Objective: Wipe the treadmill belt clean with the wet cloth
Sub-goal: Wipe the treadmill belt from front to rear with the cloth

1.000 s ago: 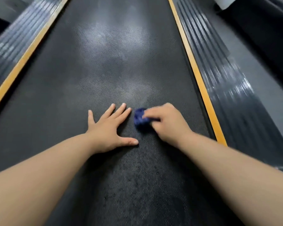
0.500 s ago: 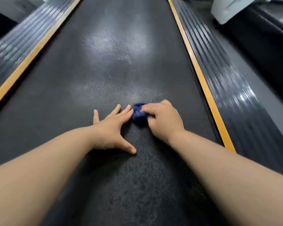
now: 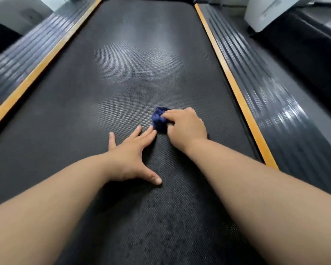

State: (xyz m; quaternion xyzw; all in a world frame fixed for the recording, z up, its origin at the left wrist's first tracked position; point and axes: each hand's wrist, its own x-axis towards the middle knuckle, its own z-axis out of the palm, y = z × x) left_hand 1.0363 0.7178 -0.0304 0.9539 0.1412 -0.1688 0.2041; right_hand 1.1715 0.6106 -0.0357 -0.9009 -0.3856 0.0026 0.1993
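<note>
Treadmill belt (image 3: 141,54) — long axis runs away | right grip (image 3: 185,127) pinches wadded cloth (image 3: 158,120) | left grip (image 3: 130,159) flat, splayed

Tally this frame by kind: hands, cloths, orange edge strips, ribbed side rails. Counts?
Hands: 2, left hand and right hand
Blue cloth: 1
Orange strips: 2, left strip, right strip
Ribbed side rails: 2, left rail, right rail
Total: 7

One belt (image 3: 141,54), one blue cloth (image 3: 159,119), two grips: left grip (image 3: 130,157), right grip (image 3: 185,127); two orange strips (image 3: 36,71) (image 3: 235,88), two ribbed rails (image 3: 27,54) (image 3: 266,92)
</note>
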